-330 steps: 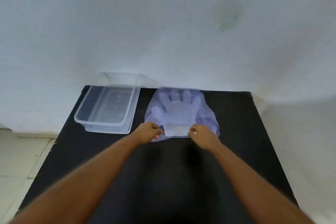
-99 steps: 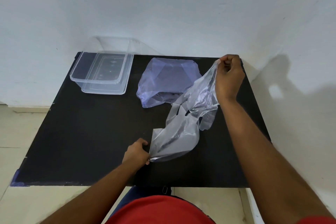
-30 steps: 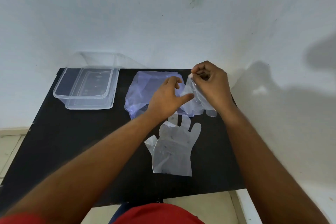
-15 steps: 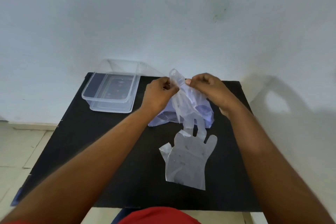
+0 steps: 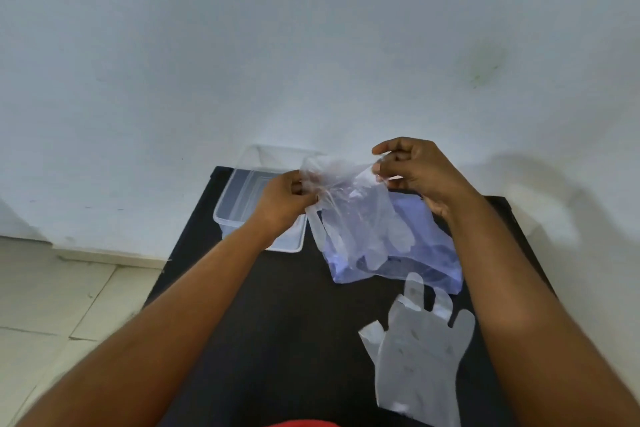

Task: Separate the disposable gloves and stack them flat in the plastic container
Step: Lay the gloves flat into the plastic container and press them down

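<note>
While your left hand point(image 5: 284, 199) and right hand point(image 5: 412, 170) pinch the raised glove point(image 5: 349, 215) by its cuff, fingers dangling downward, the flat glove point(image 5: 420, 354) stays put, fingers pointing away.

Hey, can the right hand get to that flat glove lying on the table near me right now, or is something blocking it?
Probably yes, but not at once. Nothing lies on or over the flat glove, which is on the black table beside the right forearm. But the right hand is pinching the raised glove with the left hand.

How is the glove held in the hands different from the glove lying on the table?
The held glove hangs crumpled in the air, pinched by the left hand and right hand; the table glove lies flat, untouched, nearer the person. Both are thin clear plastic.
</note>
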